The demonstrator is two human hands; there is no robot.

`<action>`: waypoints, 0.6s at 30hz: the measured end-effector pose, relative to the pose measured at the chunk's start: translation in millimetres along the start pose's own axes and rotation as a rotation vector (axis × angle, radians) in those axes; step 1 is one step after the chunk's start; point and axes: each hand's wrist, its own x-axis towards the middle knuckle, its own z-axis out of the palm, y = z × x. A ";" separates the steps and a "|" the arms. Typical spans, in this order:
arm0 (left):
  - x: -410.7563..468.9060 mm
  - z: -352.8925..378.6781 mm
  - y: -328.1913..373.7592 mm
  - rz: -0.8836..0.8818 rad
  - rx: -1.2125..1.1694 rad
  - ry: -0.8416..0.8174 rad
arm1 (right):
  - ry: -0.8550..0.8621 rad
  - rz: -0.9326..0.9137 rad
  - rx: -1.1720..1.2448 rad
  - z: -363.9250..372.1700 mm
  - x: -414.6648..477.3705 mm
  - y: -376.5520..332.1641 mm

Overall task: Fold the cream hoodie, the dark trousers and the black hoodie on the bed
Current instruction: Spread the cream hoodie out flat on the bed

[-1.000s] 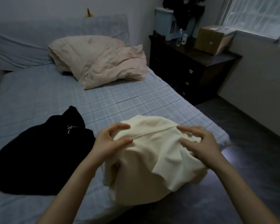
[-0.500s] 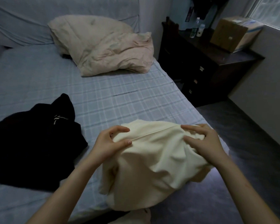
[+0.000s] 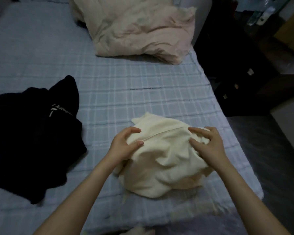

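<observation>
The cream hoodie [image 3: 165, 160] lies bunched in a rounded heap near the bed's front right edge. My left hand [image 3: 126, 145] pinches its left side at a seam, and my right hand [image 3: 209, 146] grips the fabric on its right side. A black hoodie [image 3: 32, 133] with a small white logo lies crumpled on the left of the bed, apart from both hands. I cannot pick out the dark trousers; they may be within the black heap.
The bed [image 3: 119, 82] has a blue checked sheet. A pinkish pillow [image 3: 136, 26] lies at the head. A dark wooden dresser [image 3: 241, 68] stands close to the bed's right side, with a cardboard box [image 3: 292, 31] on top. Dark floor lies to the right.
The cream hoodie has come down from over the bed's edge onto the mattress, with both hands still holding it. My view has tilted down and moved in over the bed.
</observation>
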 end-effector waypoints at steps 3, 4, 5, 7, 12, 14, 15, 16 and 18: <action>10.2 28.1 -57.8 -0.170 0.009 -0.025 | -0.092 0.049 -0.051 54.2 10.3 53.4; 10.9 37.1 -76.5 -0.223 0.021 -0.027 | -0.134 0.078 -0.077 71.8 9.9 73.2; 10.5 44.3 -93.5 -0.266 0.039 -0.031 | -0.178 0.112 -0.106 88.1 7.5 92.1; 6.7 53.6 -119.9 -0.320 0.070 -0.041 | -0.266 0.184 -0.143 112.5 0.6 123.7; -0.1 56.5 -142.3 -0.342 0.157 -0.072 | -0.391 0.230 -0.173 125.1 -2.1 145.8; 5.4 54.4 -139.3 -0.338 0.283 -0.079 | -0.449 0.200 -0.273 113.8 7.8 140.3; 10.9 53.1 -135.3 -0.338 0.328 -0.057 | -0.461 0.177 -0.362 106.3 14.8 137.6; 18.3 51.6 -130.7 -0.336 0.337 -0.017 | -0.462 0.142 -0.468 98.9 23.4 134.6; 38.7 49.3 -123.8 -0.333 0.301 0.078 | -0.428 0.061 -0.640 89.7 45.4 126.8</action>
